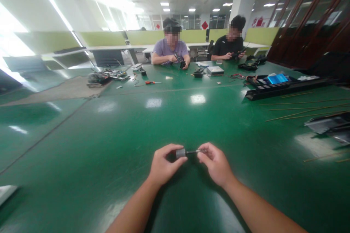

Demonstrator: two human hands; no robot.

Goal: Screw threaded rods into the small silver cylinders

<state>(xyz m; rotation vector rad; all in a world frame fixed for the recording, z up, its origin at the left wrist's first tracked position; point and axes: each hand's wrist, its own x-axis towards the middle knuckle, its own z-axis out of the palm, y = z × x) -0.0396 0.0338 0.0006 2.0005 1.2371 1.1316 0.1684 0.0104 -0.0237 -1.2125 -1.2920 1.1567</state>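
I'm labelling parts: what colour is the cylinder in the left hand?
The cylinder is grey; the head view, the only one, shows it.

No lettering can be read: the small white mark (223, 42) on a black short-sleeved shirt (222, 48), upper right, and a red diamond-shaped wall sign (205, 25), upper centre, are too small.

Red-handled screwdriver (149, 82) near person in purple (164, 49); thin rods (314, 108), brown cabinet (308, 22) at right.
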